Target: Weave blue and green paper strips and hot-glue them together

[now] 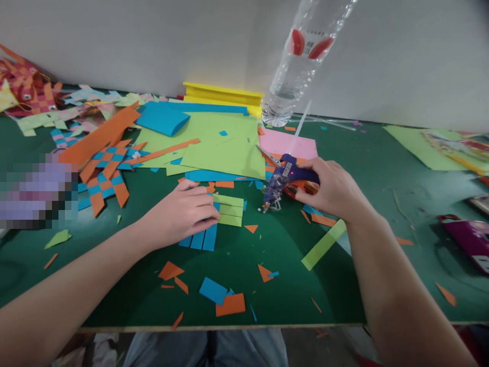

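My left hand (183, 213) lies flat, fingers together, pressing on a small woven piece of blue and light green paper strips (223, 219) on the green table (267, 255). My right hand (330, 189) is wrapped round the handle of a dark blue hot glue gun (284, 181). A clear glue stick pokes out of the gun's back, and its nozzle stands on the table just right of the green strips. A small red light glows on the gun.
Sheets of green, blue, pink and orange paper (221, 142) lie behind the hands. Woven orange-blue pieces (105, 176) sit at left. A clear water bottle (301, 61) stands at the back by a yellow stack (223, 97). Paper scraps litter the front edge. A purple object (468, 239) lies at right.
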`<state>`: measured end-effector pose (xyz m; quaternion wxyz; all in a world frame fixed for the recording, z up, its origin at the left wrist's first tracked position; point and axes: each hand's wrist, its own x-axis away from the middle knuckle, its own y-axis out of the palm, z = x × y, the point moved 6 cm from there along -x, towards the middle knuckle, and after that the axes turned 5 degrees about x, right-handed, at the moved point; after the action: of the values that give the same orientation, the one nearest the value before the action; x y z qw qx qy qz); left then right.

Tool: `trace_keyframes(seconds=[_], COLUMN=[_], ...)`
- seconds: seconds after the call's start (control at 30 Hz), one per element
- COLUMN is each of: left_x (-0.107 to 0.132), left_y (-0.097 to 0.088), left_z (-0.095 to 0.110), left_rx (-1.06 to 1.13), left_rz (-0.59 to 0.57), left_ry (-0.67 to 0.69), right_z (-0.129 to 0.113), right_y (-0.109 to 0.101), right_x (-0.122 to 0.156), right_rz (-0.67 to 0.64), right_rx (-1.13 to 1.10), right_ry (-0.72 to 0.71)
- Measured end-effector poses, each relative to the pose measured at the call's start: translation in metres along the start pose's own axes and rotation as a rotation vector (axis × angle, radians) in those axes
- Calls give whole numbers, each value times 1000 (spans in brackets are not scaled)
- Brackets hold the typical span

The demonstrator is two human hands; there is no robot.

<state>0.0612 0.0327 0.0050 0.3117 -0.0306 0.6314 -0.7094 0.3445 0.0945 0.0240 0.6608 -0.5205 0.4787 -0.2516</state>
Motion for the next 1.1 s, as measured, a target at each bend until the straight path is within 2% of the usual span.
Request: trace_keyframes(seconds=[0.5, 0.9, 1.1], left_x=[-1, -1, -2], left_y=[2, -5, -14], left_z=[3, 5, 3], left_rx=[-25, -42, -70], left_rz=[4, 79, 172], left_ry=[27, 36, -39], right_z=[-1, 0, -1], right_y=[0, 0, -1], right_x=[0, 0, 0], right_rz=[-16, -19, -27], right_rx=[-2, -2, 7], right_ry=[10, 18, 28])
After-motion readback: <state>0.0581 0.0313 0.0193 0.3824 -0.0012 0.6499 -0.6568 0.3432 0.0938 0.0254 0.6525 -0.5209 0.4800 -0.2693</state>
